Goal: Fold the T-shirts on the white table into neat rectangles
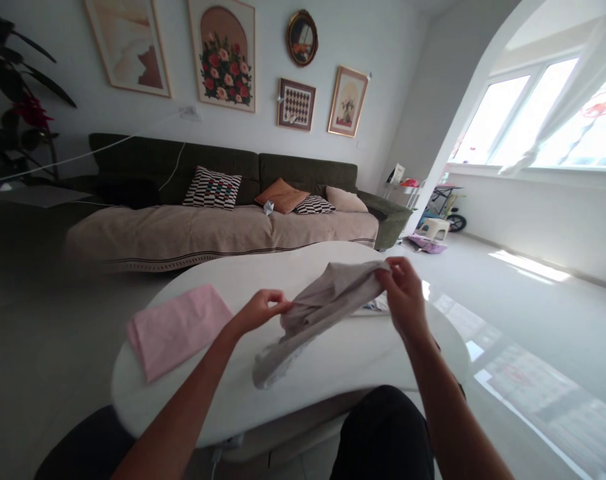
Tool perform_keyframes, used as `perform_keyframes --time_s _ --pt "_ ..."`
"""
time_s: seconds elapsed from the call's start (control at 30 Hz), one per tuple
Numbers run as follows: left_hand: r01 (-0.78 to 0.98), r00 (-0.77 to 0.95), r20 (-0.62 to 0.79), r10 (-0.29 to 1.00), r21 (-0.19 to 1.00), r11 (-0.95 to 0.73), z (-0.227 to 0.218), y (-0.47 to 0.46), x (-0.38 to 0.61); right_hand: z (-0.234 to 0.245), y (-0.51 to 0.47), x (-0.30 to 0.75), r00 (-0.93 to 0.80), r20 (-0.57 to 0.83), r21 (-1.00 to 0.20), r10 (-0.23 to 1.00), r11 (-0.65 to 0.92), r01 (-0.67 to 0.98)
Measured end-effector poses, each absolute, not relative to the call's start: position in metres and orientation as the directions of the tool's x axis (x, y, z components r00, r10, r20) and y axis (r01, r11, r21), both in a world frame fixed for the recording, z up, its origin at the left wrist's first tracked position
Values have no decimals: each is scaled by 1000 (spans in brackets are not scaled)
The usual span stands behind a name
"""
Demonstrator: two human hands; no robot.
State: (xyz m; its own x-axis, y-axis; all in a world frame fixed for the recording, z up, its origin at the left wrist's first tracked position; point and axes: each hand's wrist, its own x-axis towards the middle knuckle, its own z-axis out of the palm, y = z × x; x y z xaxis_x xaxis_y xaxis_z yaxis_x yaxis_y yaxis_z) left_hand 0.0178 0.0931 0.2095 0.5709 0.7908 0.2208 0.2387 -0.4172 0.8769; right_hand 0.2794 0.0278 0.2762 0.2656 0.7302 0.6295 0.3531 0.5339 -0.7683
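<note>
A crumpled grey cloth (pixel 317 310) hangs between my two hands above a white oval table (pixel 333 373). My left hand (pixel 260 311) pinches its left edge. My right hand (pixel 405 293) is closed on its upper right end and lifts it off the table. The cloth's lower end trails down onto the tabletop. A folded pink cloth (pixel 175 329) lies flat on the table's left side, apart from both hands.
A dark green sofa (pixel 303 172) with a beige cover and several cushions stands behind the table. A plant (pixel 17 113) is at far left. Some flat paper (pixel 377 307) lies under the grey cloth. Bright windows and small furniture are at right.
</note>
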Motion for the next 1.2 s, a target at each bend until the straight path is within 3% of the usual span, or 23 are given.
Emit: perform_keyframes --time_s 0.1,0.2,0.33,0.43,0.53,0.63,0.73,0.83,0.9,1.0,1.1,1.2 --pt "13 640 276 717 929 -370 260 84 18 330 21 281 281 740 -664 611 596 453" --pt "-113 674 359 646 914 -390 286 64 40 366 16 256 76 842 -461 535 639 616" --pt "4 653 317 688 907 -421 277 45 72 392 7 231 -131 884 -209 450 629 749" --pt "83 675 200 710 936 -343 255 52 70 407 0 247 -38 938 -161 346 528 834" --pt "122 687 77 723 968 -218 235 75 43 414 6 288 72 924 -228 375 392 891" --pt "201 501 71 862 960 -196 231 111 12 400 39 327 115 778 -337 618 256 906" --pt "289 73 347 935 890 -353 256 142 -9 376 81 346 220 696 -441 683 165 882" --pt "421 -220 689 690 705 -570 301 143 -20 359 108 342 346 762 -577 547 331 746" --pt "501 -214 812 542 568 -653 326 122 -26 350 111 332 394 780 -621 486 520 586" --pt "565 -92 844 528 481 -670 329 78 -31 324 101 318 396 751 -651 529 694 307" --pt "585 -23 741 671 554 -592 284 45 -33 271 85 311 361 592 -790 720 607 86" --pt "616 156 466 871 643 -455 210 24 -35 197 67 309 304 384 -923 872 365 120"
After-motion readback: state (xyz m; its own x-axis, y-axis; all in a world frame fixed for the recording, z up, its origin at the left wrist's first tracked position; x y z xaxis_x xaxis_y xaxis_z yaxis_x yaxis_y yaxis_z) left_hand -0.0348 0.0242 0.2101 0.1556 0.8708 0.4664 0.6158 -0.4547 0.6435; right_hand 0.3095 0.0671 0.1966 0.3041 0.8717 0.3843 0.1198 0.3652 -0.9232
